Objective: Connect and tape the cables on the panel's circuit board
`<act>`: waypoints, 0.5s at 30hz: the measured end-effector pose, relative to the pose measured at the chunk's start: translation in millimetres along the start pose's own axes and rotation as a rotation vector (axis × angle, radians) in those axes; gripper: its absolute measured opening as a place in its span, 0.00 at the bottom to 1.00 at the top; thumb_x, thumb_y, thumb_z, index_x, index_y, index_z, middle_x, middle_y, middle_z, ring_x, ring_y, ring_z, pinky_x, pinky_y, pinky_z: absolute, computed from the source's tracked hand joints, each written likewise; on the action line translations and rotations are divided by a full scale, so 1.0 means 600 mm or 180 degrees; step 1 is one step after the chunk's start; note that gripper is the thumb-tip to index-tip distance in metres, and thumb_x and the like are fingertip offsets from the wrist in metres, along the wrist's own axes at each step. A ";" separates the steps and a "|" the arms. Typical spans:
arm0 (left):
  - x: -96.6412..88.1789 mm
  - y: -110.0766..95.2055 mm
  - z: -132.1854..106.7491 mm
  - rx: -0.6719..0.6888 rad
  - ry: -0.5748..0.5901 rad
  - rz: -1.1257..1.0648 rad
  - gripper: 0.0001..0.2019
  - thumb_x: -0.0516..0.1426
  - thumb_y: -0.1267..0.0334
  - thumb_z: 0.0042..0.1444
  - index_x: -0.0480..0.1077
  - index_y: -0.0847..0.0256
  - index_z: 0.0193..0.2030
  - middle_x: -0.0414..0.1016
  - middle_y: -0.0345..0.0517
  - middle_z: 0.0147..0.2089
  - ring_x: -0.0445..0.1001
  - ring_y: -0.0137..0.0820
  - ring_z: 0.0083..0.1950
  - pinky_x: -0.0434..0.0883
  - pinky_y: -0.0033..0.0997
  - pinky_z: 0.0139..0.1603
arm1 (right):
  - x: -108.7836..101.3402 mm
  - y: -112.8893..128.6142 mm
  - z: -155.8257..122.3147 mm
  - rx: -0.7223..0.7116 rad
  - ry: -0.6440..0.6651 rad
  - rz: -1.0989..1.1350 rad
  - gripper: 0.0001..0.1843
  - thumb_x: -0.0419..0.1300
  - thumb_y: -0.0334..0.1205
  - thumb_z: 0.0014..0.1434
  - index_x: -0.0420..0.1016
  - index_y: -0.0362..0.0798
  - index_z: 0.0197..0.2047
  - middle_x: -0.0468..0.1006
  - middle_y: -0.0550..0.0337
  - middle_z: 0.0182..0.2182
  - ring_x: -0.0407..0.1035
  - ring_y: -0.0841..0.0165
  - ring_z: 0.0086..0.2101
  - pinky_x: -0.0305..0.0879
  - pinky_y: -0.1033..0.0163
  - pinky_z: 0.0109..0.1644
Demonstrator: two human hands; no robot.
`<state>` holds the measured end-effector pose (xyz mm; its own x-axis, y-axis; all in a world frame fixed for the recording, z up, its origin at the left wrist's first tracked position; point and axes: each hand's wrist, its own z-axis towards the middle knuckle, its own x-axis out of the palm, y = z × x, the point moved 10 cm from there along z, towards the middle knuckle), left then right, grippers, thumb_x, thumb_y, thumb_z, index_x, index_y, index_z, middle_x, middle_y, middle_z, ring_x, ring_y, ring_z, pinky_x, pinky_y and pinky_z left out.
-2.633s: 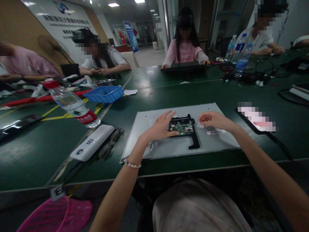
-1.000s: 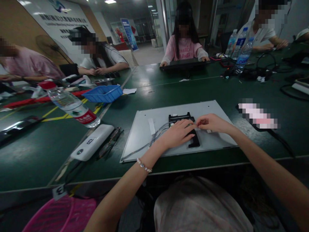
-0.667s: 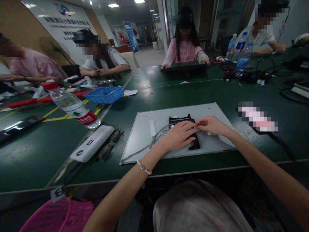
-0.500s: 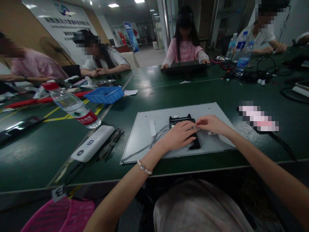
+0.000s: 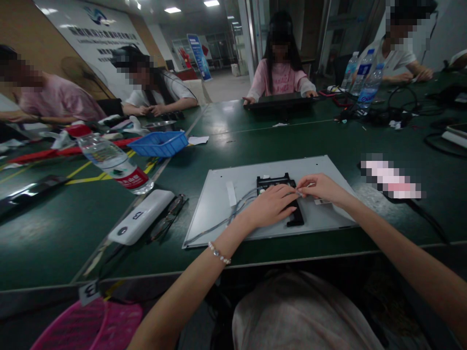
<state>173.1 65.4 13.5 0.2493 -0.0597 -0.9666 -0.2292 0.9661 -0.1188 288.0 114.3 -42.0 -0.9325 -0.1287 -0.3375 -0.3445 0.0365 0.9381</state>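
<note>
A light grey flat panel (image 5: 215,194) lies on the table before me, with a black plastic frame (image 5: 296,214) on its middle. My left hand (image 5: 273,204) rests palm down over the frame, fingers stretched and slightly spread. Thin grey cables (image 5: 219,222) run from under it towards the panel's near left corner. My right hand (image 5: 319,188) is closed in a pinch beside the left fingertips. A tiny pale piece shows there, too small to name. One white strip (image 5: 231,193) sits on the panel left of the frame; another (image 5: 321,201) is beneath my right hand.
To the left are a white power bank (image 5: 142,217), glasses (image 5: 170,216), a tilted water bottle (image 5: 113,158) and a blue basket (image 5: 160,144). A blurred phone-like object (image 5: 392,180) with a cable lies to the right. Several co-workers sit around the table; bottles (image 5: 370,87) stand far right.
Both hands stay almost where they were over the frame. A small pale piece shows more clearly between the fingertips now.
</note>
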 end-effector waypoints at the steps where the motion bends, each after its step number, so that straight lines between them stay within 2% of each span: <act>1: 0.001 0.000 0.000 -0.0003 0.0003 -0.0009 0.17 0.47 0.59 0.66 0.63 0.61 0.58 0.66 0.53 0.58 0.63 0.38 0.61 0.61 0.42 0.62 | 0.002 0.002 0.000 -0.0059 0.0017 -0.0035 0.11 0.63 0.42 0.48 0.74 0.46 0.34 0.76 0.61 0.24 0.70 0.70 0.26 0.65 0.66 0.29; 5: 0.002 -0.001 0.001 0.0014 0.0031 0.0003 0.16 0.46 0.60 0.66 0.65 0.63 0.56 0.67 0.54 0.57 0.65 0.37 0.59 0.62 0.41 0.61 | 0.006 0.019 -0.003 -0.0344 0.0034 -0.0460 0.07 0.60 0.40 0.51 0.75 0.47 0.33 0.77 0.60 0.25 0.72 0.68 0.26 0.67 0.63 0.33; 10: 0.000 -0.001 0.003 0.0013 0.0019 0.0041 0.15 0.46 0.61 0.67 0.66 0.64 0.55 0.68 0.53 0.56 0.65 0.36 0.59 0.61 0.39 0.62 | -0.003 0.058 -0.016 -0.0943 -0.0295 -0.1558 0.08 0.58 0.36 0.53 0.77 0.47 0.35 0.78 0.58 0.33 0.70 0.69 0.27 0.65 0.62 0.37; 15: -0.002 -0.002 0.004 0.0004 -0.0018 0.0032 0.15 0.46 0.62 0.66 0.66 0.62 0.54 0.69 0.53 0.55 0.66 0.36 0.58 0.62 0.40 0.61 | 0.013 0.079 -0.024 -0.1340 -0.0141 -0.2076 0.08 0.56 0.34 0.56 0.76 0.47 0.35 0.76 0.56 0.33 0.69 0.67 0.32 0.63 0.62 0.38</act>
<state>175.3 65.2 15.3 0.2522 -0.0486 -0.9664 -0.2307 0.9669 -0.1088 265.7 101.0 0.8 -0.5620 0.0450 -0.8259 -0.7630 -0.4137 0.4966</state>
